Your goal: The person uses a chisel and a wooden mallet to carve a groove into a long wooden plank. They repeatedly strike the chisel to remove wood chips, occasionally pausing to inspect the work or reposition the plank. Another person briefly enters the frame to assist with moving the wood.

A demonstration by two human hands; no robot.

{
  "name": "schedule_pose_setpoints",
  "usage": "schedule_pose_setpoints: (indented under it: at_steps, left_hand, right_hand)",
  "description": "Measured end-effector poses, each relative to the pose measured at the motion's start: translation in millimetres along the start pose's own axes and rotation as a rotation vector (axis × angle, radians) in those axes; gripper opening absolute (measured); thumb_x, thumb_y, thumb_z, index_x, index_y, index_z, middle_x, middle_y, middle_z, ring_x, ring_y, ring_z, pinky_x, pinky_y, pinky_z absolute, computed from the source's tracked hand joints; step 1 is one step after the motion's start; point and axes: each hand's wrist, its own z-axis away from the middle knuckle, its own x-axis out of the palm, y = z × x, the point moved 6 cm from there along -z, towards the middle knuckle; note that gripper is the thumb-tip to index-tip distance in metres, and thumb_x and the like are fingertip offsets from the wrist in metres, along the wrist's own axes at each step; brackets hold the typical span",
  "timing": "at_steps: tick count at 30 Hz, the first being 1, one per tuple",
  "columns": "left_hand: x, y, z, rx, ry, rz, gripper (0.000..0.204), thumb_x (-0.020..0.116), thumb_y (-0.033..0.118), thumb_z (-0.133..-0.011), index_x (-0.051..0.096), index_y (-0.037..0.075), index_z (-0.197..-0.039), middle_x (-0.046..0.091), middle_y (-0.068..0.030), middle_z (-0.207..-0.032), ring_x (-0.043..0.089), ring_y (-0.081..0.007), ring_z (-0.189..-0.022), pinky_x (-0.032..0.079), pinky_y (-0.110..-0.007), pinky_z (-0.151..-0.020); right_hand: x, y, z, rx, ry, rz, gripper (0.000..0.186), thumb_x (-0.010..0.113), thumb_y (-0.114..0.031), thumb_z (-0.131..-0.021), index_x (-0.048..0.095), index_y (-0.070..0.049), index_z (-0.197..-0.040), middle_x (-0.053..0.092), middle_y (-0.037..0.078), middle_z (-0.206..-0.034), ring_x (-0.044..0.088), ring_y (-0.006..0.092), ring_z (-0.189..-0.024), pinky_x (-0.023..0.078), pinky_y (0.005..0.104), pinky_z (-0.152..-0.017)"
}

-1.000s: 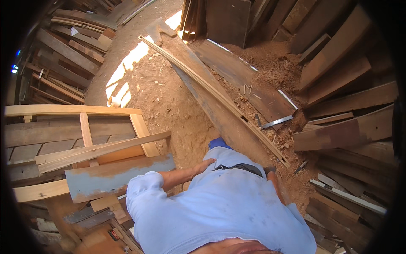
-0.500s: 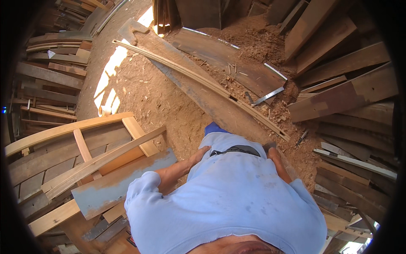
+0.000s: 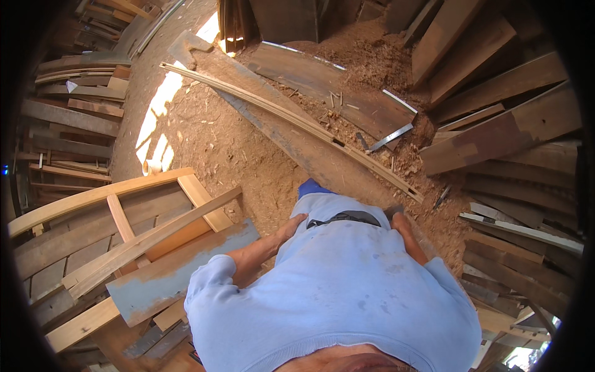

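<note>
Pressed against my side at waist level, my left hand [image 3: 294,224] has its fingers mostly hidden. Opposite it, my right hand [image 3: 401,226] rests at my other hip beside something dark [image 3: 393,212] that I cannot make out, its fingers also obscured. A long wooden plank [image 3: 260,139] lies diagonally ahead of me, with narrow grooved strips [image 3: 273,108] along it. To my left, a blue-grey painted board [image 3: 155,285] lies beside a pale wooden frame [image 3: 99,198].
Stacked boards [image 3: 87,118] fill the far left, and leaning planks [image 3: 496,130] crowd the right. A dirt floor [image 3: 198,149] with shavings runs between them. A flat board [image 3: 291,68] with metal-coloured strips [image 3: 390,136] lies near a slim dark tool [image 3: 442,197].
My view has shifted, with the planks ahead now higher and further left in the picture. My hands stay at my waist; the right one shows more fully than a second ago.
</note>
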Motion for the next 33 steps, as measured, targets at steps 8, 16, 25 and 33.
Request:
schedule_pose_setpoints:
  at_steps: [8,16,25,33]
  left_hand:
    - [-16,-9,-16,0.01,0.065,-0.062,0.06,0.054,0.048,-0.099,0.057,0.0,-0.136,0.065,-0.0124,-0.126,0.061,-0.0225,-0.108,0.048,-0.034,-0.099]
    - [-18,-9,-20,0.012,0.042,-0.045,0.059,0.055,0.049,-0.099,0.061,0.0,-0.131,0.066,-0.0114,-0.124,0.061,-0.0216,-0.106,0.048,-0.033,-0.097]
    - [7,9,14,-0.033,0.07,-0.006,0.059,0.056,0.048,-0.098,0.06,0.0,-0.131,0.07,-0.0115,-0.113,0.065,-0.0212,-0.098,0.053,-0.035,-0.091]
    - [8,7,17,-0.08,0.07,0.041,0.066,0.057,0.052,-0.096,0.056,-0.001,-0.137,0.068,-0.0148,-0.118,0.065,-0.0233,-0.1,0.053,-0.036,-0.092]
  right_hand:
    - [-12,-11,15,-0.028,0.024,-0.015,0.028,0.075,-0.014,-0.079,0.075,0.004,-0.101,0.072,0.024,-0.111,0.07,0.0393,-0.108,0.056,0.0459,-0.087]
    - [-11,-8,15,-0.011,0.032,-0.041,0.03,0.071,-0.017,-0.083,0.075,0.004,-0.104,0.071,0.024,-0.115,0.069,0.0385,-0.11,0.056,0.0459,-0.089]
    - [5,2,-2,0.016,0.022,-0.047,0.034,0.072,-0.02,-0.083,0.074,0.003,-0.107,0.069,0.024,-0.12,0.068,0.038,-0.114,0.055,0.0462,-0.092]
    - [9,1,-7,0.004,0.017,-0.058,0.034,0.071,-0.02,-0.083,0.074,0.003,-0.108,0.069,0.024,-0.121,0.067,0.0389,-0.115,0.055,0.0464,-0.093]
